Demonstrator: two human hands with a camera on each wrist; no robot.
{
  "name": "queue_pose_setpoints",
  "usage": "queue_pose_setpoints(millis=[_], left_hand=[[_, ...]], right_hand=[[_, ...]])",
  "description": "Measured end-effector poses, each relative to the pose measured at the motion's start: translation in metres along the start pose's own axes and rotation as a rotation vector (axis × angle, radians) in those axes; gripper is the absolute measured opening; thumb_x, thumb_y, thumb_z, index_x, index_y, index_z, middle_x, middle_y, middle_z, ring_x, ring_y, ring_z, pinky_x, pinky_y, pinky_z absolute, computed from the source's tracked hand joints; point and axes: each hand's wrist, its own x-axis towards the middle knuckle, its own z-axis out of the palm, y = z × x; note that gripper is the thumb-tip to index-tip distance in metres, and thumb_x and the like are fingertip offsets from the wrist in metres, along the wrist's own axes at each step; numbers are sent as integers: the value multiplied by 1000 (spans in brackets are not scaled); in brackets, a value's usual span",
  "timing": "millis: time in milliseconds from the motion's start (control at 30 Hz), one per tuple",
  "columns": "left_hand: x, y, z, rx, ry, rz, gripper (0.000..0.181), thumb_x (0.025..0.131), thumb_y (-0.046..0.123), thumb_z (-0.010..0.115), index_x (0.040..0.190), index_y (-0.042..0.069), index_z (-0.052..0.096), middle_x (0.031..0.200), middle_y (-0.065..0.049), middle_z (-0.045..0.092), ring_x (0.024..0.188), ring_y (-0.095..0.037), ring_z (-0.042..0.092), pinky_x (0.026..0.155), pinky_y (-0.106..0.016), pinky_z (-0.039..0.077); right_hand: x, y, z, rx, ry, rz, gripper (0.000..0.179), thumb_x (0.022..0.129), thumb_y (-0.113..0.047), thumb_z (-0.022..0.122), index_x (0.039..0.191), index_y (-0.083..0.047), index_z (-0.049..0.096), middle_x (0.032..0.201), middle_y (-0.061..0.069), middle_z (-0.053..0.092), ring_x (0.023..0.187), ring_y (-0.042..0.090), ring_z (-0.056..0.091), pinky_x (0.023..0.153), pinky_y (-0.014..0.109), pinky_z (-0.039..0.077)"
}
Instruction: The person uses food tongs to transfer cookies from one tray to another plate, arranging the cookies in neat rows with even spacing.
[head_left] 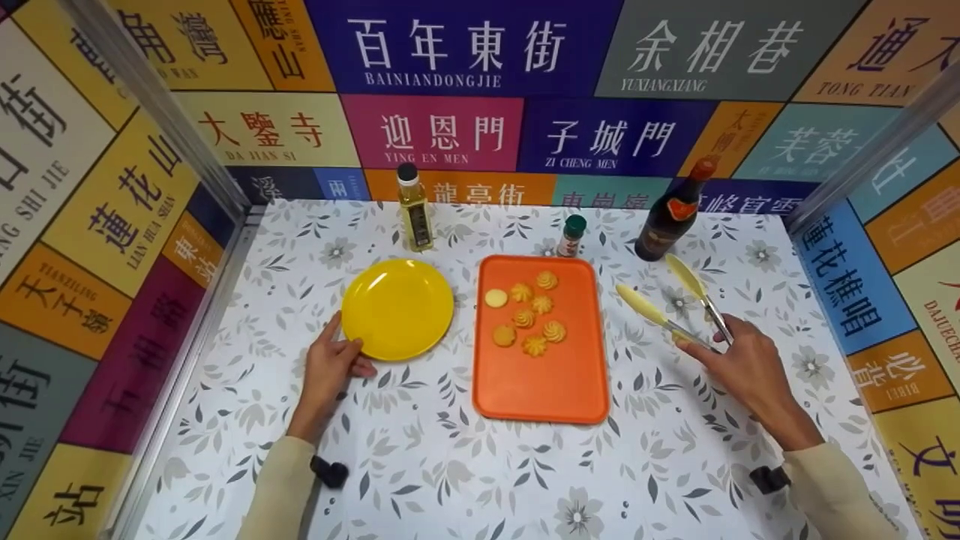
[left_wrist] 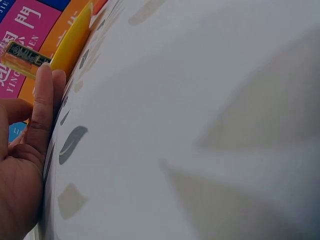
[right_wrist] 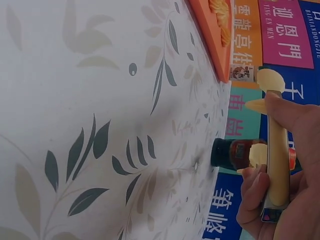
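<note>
My left hand [head_left: 330,364] touches the lower left rim of a yellow plate [head_left: 397,309], its wrist low over the tabletop. In the left wrist view its extended fingers [left_wrist: 44,97] meet the side of the plate [left_wrist: 72,42]. My right hand [head_left: 750,367] grips a pair of tongs [head_left: 705,300] with metal arms and pale yellow tips, spread apart over the table right of the tray. An orange tray [head_left: 540,386] lies between the hands, several piped cookies [head_left: 554,331] and a smooth round one [head_left: 496,298] on its far half. The right wrist view shows the tongs [right_wrist: 278,165] in my fingers.
Behind the plate stands an oil bottle [head_left: 415,214] with a black cap. A green-capped shaker [head_left: 572,236] is at the tray's far edge, and a dark bottle [head_left: 667,221] with a red top stands behind the tongs. Printed panels [head_left: 435,135] enclose the floral-covered table [head_left: 450,480].
</note>
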Motion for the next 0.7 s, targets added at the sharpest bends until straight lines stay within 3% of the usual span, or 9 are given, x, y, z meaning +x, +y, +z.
queue_pose_setpoints(millis=[200, 300, 433, 700], left_hand=[[-1, 0, -1, 28, -6, -31, 73, 114, 14, 62, 177, 15, 25, 89, -27, 76, 67, -28, 78, 70, -36, 70], [-2, 0, -2, 44, 1, -53, 73, 114, 16, 62, 177, 17, 25, 90, -25, 76, 68, -29, 77, 73, -35, 70], [-1, 0, -2, 28, -1, -43, 73, 114, 15, 62, 177, 17, 26, 90, -26, 76, 67, -28, 77, 72, -36, 70], [-1, -1, -2, 0, -13, -29, 73, 114, 14, 61, 177, 16, 25, 89, -27, 76, 66, -28, 77, 70, -38, 70]], right_hand=[[1, -1, -1, 1, 2, -30, 68, 93, -59, 84, 122, 0, 68, 95, 15, 63, 72, 28, 49, 57, 37, 37], [1, -1, -1, -8, -13, -45, 66, 94, -59, 84, 118, 0, 69, 94, 14, 63, 74, 28, 50, 59, 38, 37], [2, -2, -1, -24, -28, -58, 64, 94, -60, 84, 113, -1, 69, 93, 14, 63, 75, 29, 51, 61, 40, 38], [3, -4, 1, -34, -43, -65, 71, 93, -60, 84, 123, 3, 70, 97, 17, 67, 79, 32, 57, 63, 40, 42]])
